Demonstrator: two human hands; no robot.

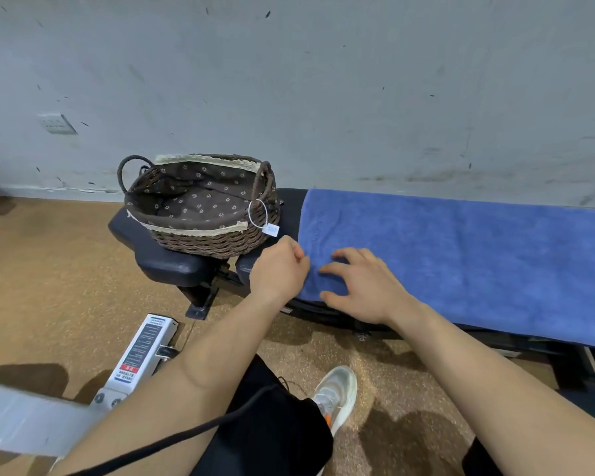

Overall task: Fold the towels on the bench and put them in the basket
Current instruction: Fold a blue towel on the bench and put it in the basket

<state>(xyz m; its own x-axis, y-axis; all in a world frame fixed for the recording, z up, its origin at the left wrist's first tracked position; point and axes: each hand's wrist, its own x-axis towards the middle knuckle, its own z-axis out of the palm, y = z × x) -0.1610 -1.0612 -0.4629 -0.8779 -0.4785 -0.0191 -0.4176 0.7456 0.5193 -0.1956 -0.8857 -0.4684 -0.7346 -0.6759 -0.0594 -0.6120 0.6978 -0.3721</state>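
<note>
- Black padded surface (289,214) along the far wall, running left to right.
- Blue towel (461,255) spread flat over the right part of the surface, near edge hanging over.
- Brown woven basket (203,240) with flowered lining on the left end, empty, just beside the towel.
- Right hand (364,286) flat on the towel's near left corner, grip released, fingers spread.
- Left hand (279,269) at the towel's left edge, grip clenched, pinching the cloth.

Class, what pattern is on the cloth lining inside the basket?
Small pale flowers on dark brown cloth lining of the basket, seen in the head view.
</note>
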